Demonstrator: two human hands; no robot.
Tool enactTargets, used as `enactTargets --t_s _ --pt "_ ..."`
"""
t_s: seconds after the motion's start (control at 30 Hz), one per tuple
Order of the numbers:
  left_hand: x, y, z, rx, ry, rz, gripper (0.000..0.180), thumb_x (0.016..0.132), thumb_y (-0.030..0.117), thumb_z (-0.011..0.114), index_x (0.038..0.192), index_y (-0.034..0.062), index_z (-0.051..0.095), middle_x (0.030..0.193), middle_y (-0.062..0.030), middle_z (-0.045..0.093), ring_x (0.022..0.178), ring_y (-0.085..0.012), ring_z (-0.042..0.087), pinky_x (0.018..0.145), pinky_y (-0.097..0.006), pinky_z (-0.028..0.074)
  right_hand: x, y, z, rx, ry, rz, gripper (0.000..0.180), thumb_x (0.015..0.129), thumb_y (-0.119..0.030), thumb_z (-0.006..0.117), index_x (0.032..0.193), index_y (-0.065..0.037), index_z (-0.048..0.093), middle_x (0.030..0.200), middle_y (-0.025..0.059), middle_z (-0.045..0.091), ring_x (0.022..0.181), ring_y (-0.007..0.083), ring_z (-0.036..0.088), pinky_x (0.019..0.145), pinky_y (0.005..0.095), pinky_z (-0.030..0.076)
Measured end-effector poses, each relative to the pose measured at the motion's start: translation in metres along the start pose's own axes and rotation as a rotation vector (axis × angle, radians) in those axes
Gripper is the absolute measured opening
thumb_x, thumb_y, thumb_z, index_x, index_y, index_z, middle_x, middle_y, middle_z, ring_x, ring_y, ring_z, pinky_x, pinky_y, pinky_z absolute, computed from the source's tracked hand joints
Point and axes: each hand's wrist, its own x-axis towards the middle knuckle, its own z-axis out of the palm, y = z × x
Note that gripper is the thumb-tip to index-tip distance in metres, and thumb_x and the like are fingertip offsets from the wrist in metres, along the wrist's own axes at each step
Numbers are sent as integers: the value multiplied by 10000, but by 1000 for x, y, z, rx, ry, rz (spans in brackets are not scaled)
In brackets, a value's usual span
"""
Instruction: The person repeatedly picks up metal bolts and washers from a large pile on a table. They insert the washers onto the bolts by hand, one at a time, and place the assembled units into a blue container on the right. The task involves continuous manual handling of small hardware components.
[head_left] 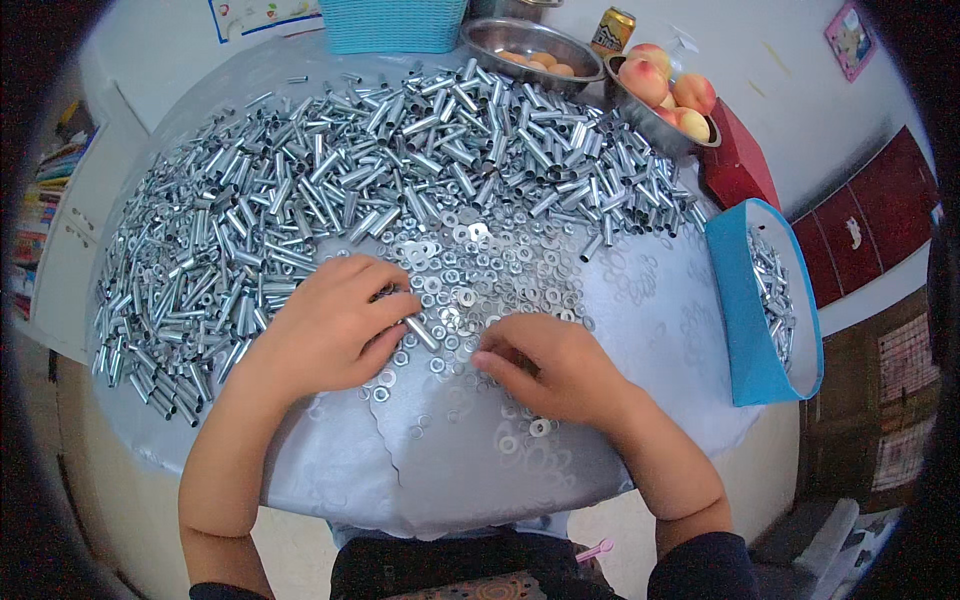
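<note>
My left hand (345, 322) is over the near edge of the heap with its fingers bent. A short shiny metal sleeve (422, 333) sticks out from its thumb and fingertips, which grip one end. My right hand (552, 365) is just to the right, palm down and fingers curled in; whatever is between its fingertips is hidden. Flat washers (478, 232) and hex nuts (430, 284) lie loose between and beyond both hands. Behind them spreads a wide heap of metal sleeves and bolts (330, 165), reaching far along the left side.
A blue fabric box (752, 330) with metal fasteners (772, 285) stands at the right edge. At the back are a light-blue basket (392, 25), a steel bowl (478, 45) of eggs, a can (612, 32) and a bowl of peaches (692, 92). Pale cloth (660, 300) covers the table.
</note>
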Motion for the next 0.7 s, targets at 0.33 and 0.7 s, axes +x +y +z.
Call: enactTargets --t_s 0.33,0.7 --pt "4 17 12 -81 98 78 216 735 193 641 898 69 573 920 -65 575 852 -260 538 762 -385 406 4 -3 3 -39 104 -133 284 760 -189 656 1020 -93 595 893 103 553 775 278 567 683 347 474" --pt "-7 -18 -11 183 131 -178 154 812 148 539 912 39 578 927 -120 576 892 -299 538 796 -399 404 1 0 1 -52 156 -107 204 756 -152 654 939 -70 614 853 98 571 739 269 591 629 344 491"
